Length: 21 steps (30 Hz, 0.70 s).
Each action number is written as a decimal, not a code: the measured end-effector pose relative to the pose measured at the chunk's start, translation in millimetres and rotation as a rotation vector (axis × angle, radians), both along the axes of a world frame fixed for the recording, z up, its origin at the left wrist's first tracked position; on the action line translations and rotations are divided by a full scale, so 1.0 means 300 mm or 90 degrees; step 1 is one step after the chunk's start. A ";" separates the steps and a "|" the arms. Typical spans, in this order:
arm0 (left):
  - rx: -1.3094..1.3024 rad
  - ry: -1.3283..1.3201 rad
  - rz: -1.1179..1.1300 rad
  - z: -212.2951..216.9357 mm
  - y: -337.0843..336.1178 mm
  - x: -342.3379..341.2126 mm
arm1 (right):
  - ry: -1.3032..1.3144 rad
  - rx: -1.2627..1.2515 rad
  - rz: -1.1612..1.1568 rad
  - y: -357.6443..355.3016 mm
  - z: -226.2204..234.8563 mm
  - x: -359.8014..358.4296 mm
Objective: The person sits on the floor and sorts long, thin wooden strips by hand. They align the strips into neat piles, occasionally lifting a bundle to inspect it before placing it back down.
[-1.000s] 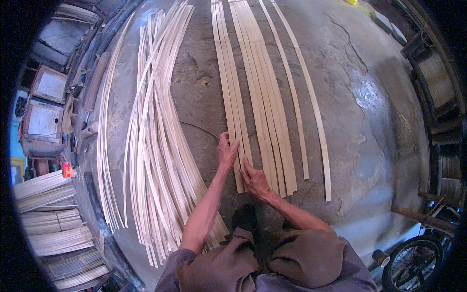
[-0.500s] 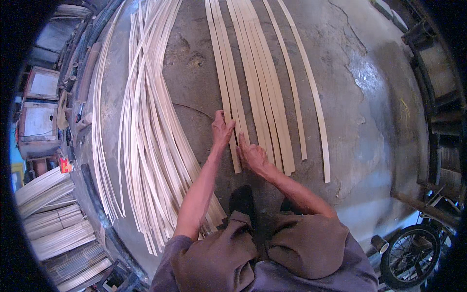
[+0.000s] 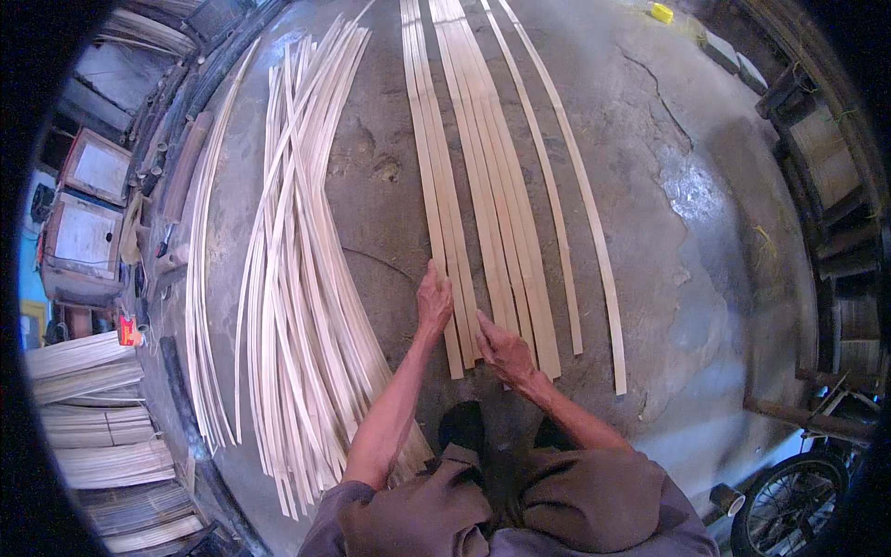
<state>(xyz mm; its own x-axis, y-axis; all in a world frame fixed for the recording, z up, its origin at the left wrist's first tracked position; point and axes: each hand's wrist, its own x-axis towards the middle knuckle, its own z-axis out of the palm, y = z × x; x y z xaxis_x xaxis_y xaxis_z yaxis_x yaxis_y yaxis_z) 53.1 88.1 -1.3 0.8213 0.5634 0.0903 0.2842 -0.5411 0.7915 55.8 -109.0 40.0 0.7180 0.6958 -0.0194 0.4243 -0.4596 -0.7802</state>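
Long flat pale wooden strips lie on the floor before me, their near ends close to my feet. At the outer left edge of the left group of strips (image 3: pixel 436 186), my left hand (image 3: pixel 433 299) is closed with its fingertips on the edge strip. My right hand (image 3: pixel 506 355) rests at this group's right edge near the ends, index finger stretched along it. Its palm covers part of the middle group of strips (image 3: pixel 501 223). Two single strips, an inner one (image 3: pixel 553 204) and an outer one (image 3: pixel 594 223), lie apart to the right.
A large crossed heap of narrow strips (image 3: pixel 316 278) spreads on my left, with a thin bundle (image 3: pixel 200 306) beyond it. Stacked bundles (image 3: pixel 107 427) and a small red box (image 3: pixel 128 330) line the left side. A spoked wheel (image 3: pixel 789 506) stands at lower right on the concrete floor (image 3: pixel 687 306).
The whole view has shifted, so the strips and both hands sit lower in the picture. My right hand has slid slightly right, its fingers closer together. My left hand stays at the strip edge.
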 end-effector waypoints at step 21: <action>0.287 0.215 0.023 -0.002 -0.008 0.017 | -0.138 -0.155 -0.260 -0.413 -0.057 0.171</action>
